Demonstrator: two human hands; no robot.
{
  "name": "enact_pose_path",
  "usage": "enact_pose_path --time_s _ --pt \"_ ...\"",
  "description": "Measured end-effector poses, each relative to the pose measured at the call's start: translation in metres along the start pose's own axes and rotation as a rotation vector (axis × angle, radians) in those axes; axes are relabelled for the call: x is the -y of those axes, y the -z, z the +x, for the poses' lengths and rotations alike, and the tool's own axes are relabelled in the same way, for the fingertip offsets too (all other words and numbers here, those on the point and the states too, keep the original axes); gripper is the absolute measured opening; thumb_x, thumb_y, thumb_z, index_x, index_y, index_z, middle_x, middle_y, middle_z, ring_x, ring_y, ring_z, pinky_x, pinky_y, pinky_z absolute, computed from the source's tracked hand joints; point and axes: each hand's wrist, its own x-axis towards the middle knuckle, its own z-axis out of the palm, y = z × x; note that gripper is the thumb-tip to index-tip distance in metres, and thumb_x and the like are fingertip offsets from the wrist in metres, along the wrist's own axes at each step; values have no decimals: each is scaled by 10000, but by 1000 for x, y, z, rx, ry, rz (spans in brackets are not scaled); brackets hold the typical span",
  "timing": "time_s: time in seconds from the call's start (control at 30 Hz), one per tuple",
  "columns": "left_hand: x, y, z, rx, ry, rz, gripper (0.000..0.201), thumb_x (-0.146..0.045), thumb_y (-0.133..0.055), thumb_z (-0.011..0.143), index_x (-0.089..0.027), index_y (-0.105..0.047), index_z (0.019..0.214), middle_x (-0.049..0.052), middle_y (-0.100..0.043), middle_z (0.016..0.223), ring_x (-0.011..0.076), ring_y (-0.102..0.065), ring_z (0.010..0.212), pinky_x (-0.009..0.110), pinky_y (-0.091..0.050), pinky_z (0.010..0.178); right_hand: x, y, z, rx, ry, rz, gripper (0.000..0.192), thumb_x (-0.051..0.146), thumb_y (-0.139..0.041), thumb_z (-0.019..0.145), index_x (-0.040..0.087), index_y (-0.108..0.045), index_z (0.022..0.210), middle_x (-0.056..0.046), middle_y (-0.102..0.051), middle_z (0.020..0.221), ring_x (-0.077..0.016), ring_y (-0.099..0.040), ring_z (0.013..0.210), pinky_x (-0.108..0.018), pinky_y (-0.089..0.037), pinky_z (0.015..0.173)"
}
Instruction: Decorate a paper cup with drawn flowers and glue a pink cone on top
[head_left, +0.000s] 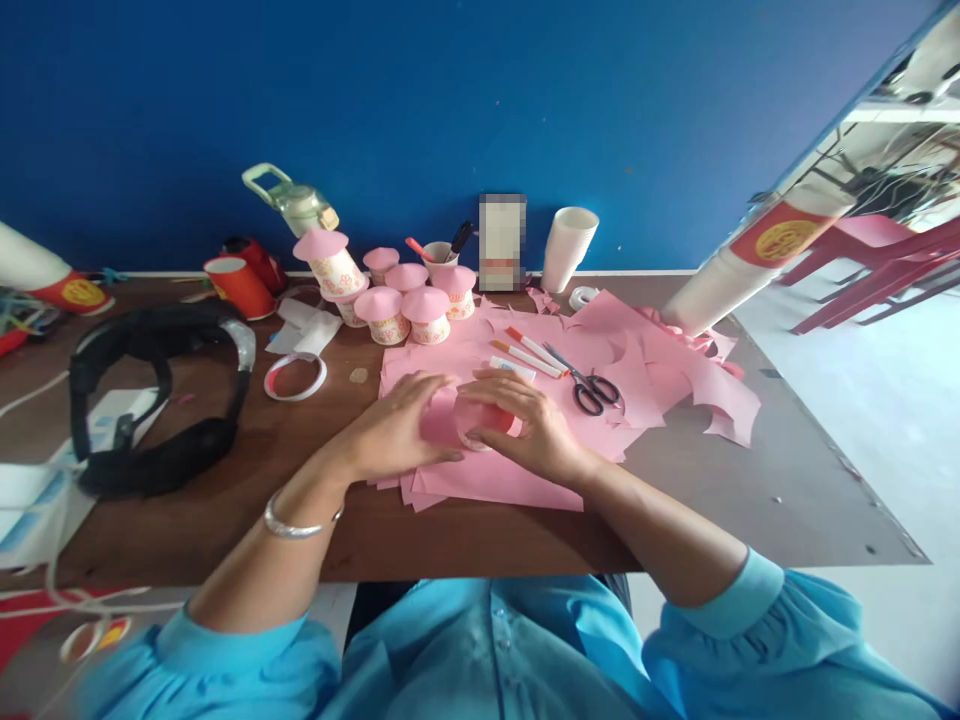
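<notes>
Already, six capped cups [405,292] are standing finished at the table's [225,480] back; left hand [397,425] and right hand [529,425] are both grasping another cup [487,418], shaping pink paper [442,420] over the sheets [495,480].

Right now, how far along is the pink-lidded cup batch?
Done: several paper cups with pink cone lids stand grouped behind the work area. In hand: left hand and right hand press pink paper around a red cup. Left: a stack of white cups still bare, and loose pink sheets with scissors on them.
</notes>
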Motion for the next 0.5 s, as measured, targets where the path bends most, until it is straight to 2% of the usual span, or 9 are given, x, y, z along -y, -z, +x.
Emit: enact_pose_path --time_s 0.1,0.17,0.2,0.27,0.33,0.4,0.5 --pt "-11 21 -1 -96 -84 -41 861 -669 -796 855 -268 -498 1556 157 -572 1608 374 -570 1481 567 -508 1227 3 9 -1 -119 30 18 348 320 -755 989 258 -704 1328 -106 -772 1341 -295 -687 1330 -527 -546 1162" --pt "-22 23 5 -143 -169 -57 861 -672 -749 902 -289 -443 1610 139 -518 1668 360 -506 1545 558 -457 1276 4 16 -3 -264 -1 16 282 321 -684 1032 265 -693 1308 -106 -770 1309 -287 -686 1316 -531 -543 1150" --pt "-27 20 11 -143 -209 -59 882 -669 -746 907 -297 -413 1634 134 -503 1683 358 -485 1564 559 -441 1290 3 19 -4 -342 -35 11 253 323 -655 1045 272 -689 1291 -101 -771 1278 -283 -692 1295 -529 -551 1131" --pt "-33 9 23 -62 -299 -49 919 -648 -757 907 -312 -366 1668 137 -461 1714 349 -446 1595 555 -411 1315 -2 25 -5 -473 -106 14 217 339 -631 1052 278 -681 1254 -92 -764 1231 -272 -710 1226 -516 -573 1081" --pt "-33 -4 37 -8 -388 -54 896 -592 -761 926 -330 -353 1679 134 -451 1722 330 -425 1612 553 -402 1323 -10 29 -6 -549 -144 44 201 344 -630 1046 278 -671 1231 -82 -754 1203 -254 -723 1158 -501 -582 1051" --pt "-29 -16 48 12 -427 -40 833 -529 -769 937 -325 -405 1658 129 -498 1691 329 -425 1612 578 -393 1322 -18 31 -5 -588 -180 55 187 354 -638 1036 274 -672 1202 -72 -753 1178 -242 -723 1134 -490 -576 1050" --pt "-24 -26 57 40 -436 -31 664 -478 -746 964 -314 -539 1573 108 -599 1612 305 -523 1549 561 -409 1310 -23 32 -3 -580 -215 62 157 340 -635 1025 260 -681 1151 -61 -766 1131 -227 -727 1093 -457 -579 1024"
